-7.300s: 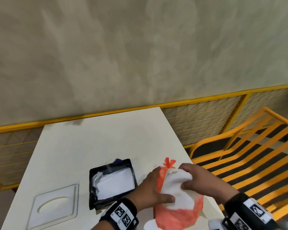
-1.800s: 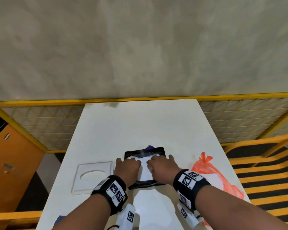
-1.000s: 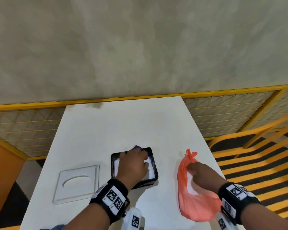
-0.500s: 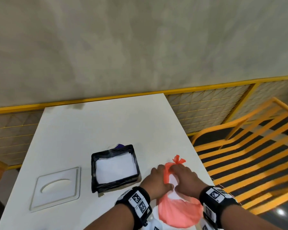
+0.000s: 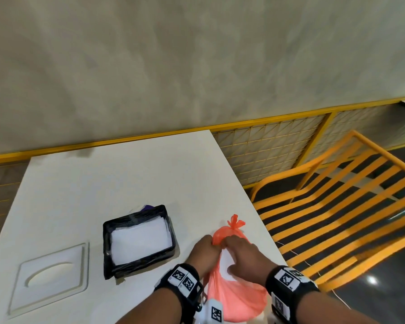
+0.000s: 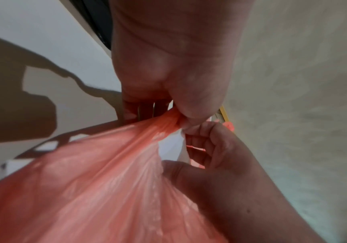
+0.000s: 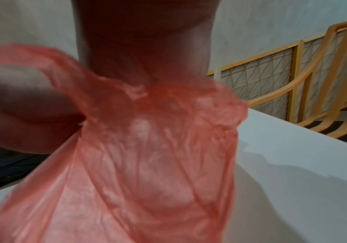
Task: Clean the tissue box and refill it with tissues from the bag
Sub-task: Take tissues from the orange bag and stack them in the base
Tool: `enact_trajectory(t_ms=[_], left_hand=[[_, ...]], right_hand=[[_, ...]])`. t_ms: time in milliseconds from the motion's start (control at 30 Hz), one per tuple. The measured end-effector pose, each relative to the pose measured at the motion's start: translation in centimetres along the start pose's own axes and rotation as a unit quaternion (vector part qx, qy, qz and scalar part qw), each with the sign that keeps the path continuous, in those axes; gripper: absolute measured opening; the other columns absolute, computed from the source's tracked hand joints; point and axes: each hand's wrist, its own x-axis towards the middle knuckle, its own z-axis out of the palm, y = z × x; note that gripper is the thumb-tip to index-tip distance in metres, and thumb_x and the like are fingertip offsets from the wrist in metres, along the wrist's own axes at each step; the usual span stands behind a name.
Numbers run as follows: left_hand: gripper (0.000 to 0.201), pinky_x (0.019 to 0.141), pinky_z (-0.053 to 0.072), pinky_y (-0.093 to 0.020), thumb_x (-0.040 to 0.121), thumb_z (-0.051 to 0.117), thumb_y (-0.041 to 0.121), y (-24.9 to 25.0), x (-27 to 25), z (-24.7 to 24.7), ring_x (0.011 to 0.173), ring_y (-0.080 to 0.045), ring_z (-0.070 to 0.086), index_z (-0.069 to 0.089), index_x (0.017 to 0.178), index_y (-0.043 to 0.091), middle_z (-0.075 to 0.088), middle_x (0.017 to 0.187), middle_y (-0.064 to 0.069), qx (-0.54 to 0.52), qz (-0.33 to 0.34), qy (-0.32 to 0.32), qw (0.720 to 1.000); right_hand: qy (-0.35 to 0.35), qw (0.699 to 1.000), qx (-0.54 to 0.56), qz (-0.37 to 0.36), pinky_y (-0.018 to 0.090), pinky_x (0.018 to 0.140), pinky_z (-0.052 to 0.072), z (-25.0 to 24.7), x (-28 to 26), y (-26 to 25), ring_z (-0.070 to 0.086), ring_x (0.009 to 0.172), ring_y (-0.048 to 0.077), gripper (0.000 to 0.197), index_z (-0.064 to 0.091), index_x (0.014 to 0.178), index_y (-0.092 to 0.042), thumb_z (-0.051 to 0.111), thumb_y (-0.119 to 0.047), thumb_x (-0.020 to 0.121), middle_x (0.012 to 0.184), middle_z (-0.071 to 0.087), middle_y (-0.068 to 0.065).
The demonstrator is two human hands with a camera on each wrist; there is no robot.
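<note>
My left hand (image 5: 204,251) has left the tissue box (image 5: 138,239) and joined my right hand (image 5: 241,256) at the orange bag (image 5: 236,298), both now gripping its mouth.

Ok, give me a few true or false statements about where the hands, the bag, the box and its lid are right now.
1. Both hands, left hand and right hand, are at the red bag. True.
2. The black tissue box is empty. False: white tissues fill it.
3. The white lid sits on the box. False: it lies flat on the table, left of the box.
4. The left hand pinches the bag's plastic. True.
5. The bag lies left of the box. False: it is right of it.
</note>
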Motion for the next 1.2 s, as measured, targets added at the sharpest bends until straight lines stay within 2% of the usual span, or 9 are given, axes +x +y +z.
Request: enact_trajectory(t_ms=[200, 300, 533, 667, 800, 900, 1000, 1100, 1200], left_hand=[[0.017, 0.078, 0.055, -0.033, 0.101, 0.045, 0.025, 0.4, 0.0, -0.9, 0.097, -0.021, 0.068, 0.058, 0.110, 0.019, 0.069, 0.108, -0.007, -0.163, -0.025, 0.008, 0.986], [0.018, 0.079, 0.056, -0.035, 0.100, 0.047, 0.019, -0.1, 0.3, -1.2, 0.100, -0.025, 0.070, 0.060, 0.112, 0.017, 0.071, 0.109, -0.010, -0.205, -0.034, 0.006, 0.978], [0.034, 0.101, 0.055, -0.053, 0.089, 0.056, 0.018, 0.1, 0.8, -1.4, 0.109, -0.038, 0.072, 0.073, 0.117, 0.006, 0.076, 0.114, -0.020, -0.340, -0.020, -0.042, 0.939], [0.028, 0.084, 0.061, -0.048, 0.090, 0.059, 0.005, 0.3, 1.3, -1.2, 0.096, -0.039, 0.074, 0.062, 0.117, 0.000, 0.075, 0.107, -0.024, -0.359, -0.065, 0.021, 0.931], [0.029, 0.072, 0.060, -0.040, 0.093, 0.055, -0.002, 0.7, 1.5, -1.1, 0.091, -0.037, 0.076, 0.060, 0.121, 0.000, 0.075, 0.106, -0.024, -0.403, -0.081, 0.019, 0.912], [0.030, 0.068, 0.062, -0.039, 0.095, 0.052, -0.004, 0.9, 1.5, -1.2, 0.085, -0.034, 0.078, 0.059, 0.123, -0.002, 0.076, 0.105, -0.023, -0.428, -0.080, 0.023, 0.900], [0.027, 0.063, 0.062, -0.035, 0.091, 0.045, -0.016, 1.4, 1.1, -1.8, 0.076, -0.035, 0.076, 0.064, 0.108, -0.013, 0.075, 0.100, -0.031, -0.447, -0.065, 0.017, 0.892], [0.030, 0.049, 0.059, -0.031, 0.095, 0.038, -0.018, 1.0, 1.6, -1.8, 0.062, -0.034, 0.073, 0.066, 0.102, -0.011, 0.073, 0.090, -0.033, -0.450, -0.077, 0.042, 0.889], [0.031, 0.054, 0.060, -0.034, 0.096, 0.040, -0.015, 0.5, 1.8, -1.6, 0.065, -0.033, 0.074, 0.070, 0.103, -0.007, 0.075, 0.086, -0.027, -0.441, -0.091, 0.062, 0.891]], right_hand=[[0.009, 1.000, -0.027, 0.014, 0.042, 0.105, 0.034, -1.8, -0.2, -0.5, 0.035, 0.135, 0.020, 0.084, 0.030, 0.145, -0.035, 0.073, -0.037, 0.073, 0.150, 0.038, -0.009], [0.001, 0.999, -0.036, 0.015, 0.043, 0.107, 0.032, -2.4, 0.0, -0.4, 0.034, 0.135, 0.020, 0.087, 0.028, 0.145, -0.035, 0.073, -0.042, 0.071, 0.150, 0.038, -0.009], [0.021, 1.000, -0.003, 0.002, 0.040, 0.098, 0.037, -2.5, 0.3, -0.3, 0.043, 0.125, 0.012, 0.084, 0.033, 0.138, -0.041, 0.072, -0.050, 0.064, 0.141, 0.045, -0.016], [0.029, 0.999, -0.036, -0.001, 0.040, 0.091, 0.039, -2.6, 0.1, -0.7, 0.049, 0.112, 0.015, 0.074, 0.040, 0.129, -0.040, 0.070, -0.054, 0.063, 0.129, 0.053, -0.015], [0.035, 0.998, -0.051, 0.000, 0.042, 0.096, 0.037, -2.7, -0.3, -0.9, 0.044, 0.119, 0.017, 0.080, 0.037, 0.135, -0.040, 0.066, -0.057, 0.062, 0.134, 0.047, -0.013], [0.054, 0.998, -0.038, -0.009, 0.037, 0.096, 0.040, -2.7, -0.6, -0.8, 0.050, 0.112, 0.013, 0.063, 0.044, 0.128, -0.039, 0.064, -0.049, 0.069, 0.124, 0.056, -0.014], [0.064, 0.997, -0.040, -0.014, 0.031, 0.089, 0.040, -2.7, -1.0, -0.7, 0.055, 0.095, 0.008, 0.047, 0.050, 0.115, -0.040, 0.063, -0.048, 0.070, 0.103, 0.062, -0.017], [0.062, 0.996, -0.057, -0.020, 0.028, 0.082, 0.036, -2.7, -1.4, -0.5, 0.054, 0.094, 0.008, 0.039, 0.055, 0.109, -0.038, 0.061, -0.048, 0.071, 0.102, 0.061, -0.018], [0.057, 0.998, -0.029, -0.022, 0.026, 0.076, 0.037, -3.2, -1.7, -0.9, 0.056, 0.085, 0.006, 0.029, 0.056, 0.099, -0.034, 0.064, -0.040, 0.072, 0.093, 0.063, -0.017]])
